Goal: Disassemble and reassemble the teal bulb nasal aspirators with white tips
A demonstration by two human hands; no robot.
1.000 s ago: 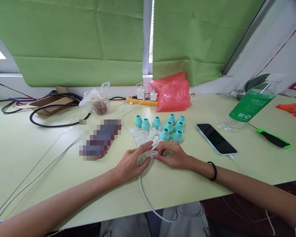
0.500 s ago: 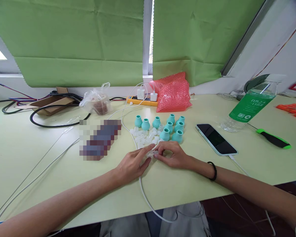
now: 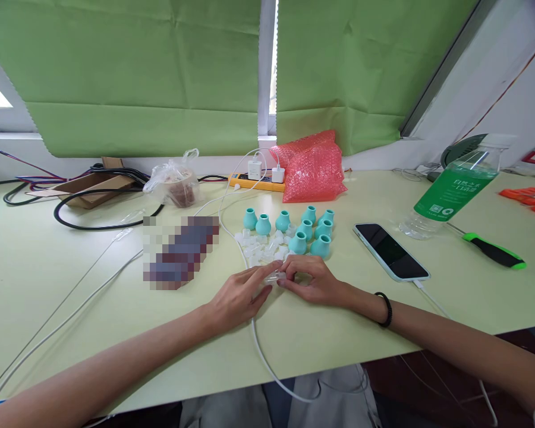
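My left hand (image 3: 241, 294) and my right hand (image 3: 311, 279) meet on the pale green table (image 3: 71, 279), fingertips pinched together on a small clear plastic piece (image 3: 276, 276). Just beyond the fingers lies a heap of similar clear plastic pieces (image 3: 263, 246). Behind that stand several teal rubber bulbs (image 3: 301, 229), upright. A white cable (image 3: 254, 333) runs under my left hand toward the table's front edge.
A phone (image 3: 390, 251) lies to the right with a cable plugged in. Further right are a green-labelled bottle (image 3: 455, 187) on its side and a green-handled tool (image 3: 494, 252). At the back sit red bubble wrap (image 3: 312, 166), a yellow power strip (image 3: 256, 181), a plastic bag (image 3: 173, 184) and black cables (image 3: 93, 208).
Both hands have stayed in place; the fingers have shifted only slightly around the clear piece.
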